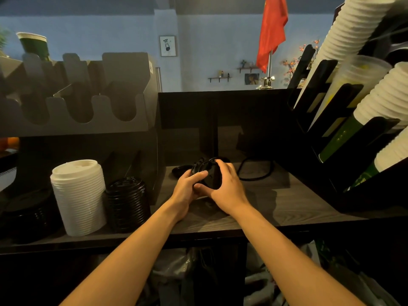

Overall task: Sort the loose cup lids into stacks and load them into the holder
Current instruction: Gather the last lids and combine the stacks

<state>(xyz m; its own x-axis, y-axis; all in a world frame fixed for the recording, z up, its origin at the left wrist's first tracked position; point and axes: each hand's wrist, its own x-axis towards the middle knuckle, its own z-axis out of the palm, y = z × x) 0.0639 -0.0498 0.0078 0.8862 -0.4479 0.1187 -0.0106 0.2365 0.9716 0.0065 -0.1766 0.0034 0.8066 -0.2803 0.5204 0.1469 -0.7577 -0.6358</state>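
A short stack of black lids (209,173) is held between both hands just above the wooden counter (276,206). My left hand (187,186) grips it from the left and my right hand (225,184) curls over its right side. One loose black lid (180,170) lies flat behind my left hand. At the left stand a tall white lid stack (78,197) and a black lid stack (127,202). The grey slotted holder (88,120) sits above them with its slots bare.
More black lids (31,215) lie at the far left of the counter. A black rack (344,138) at the right holds slanted stacks of white and green cups. A black cable loop (256,171) lies behind my right hand. A dark back panel closes off the counter.
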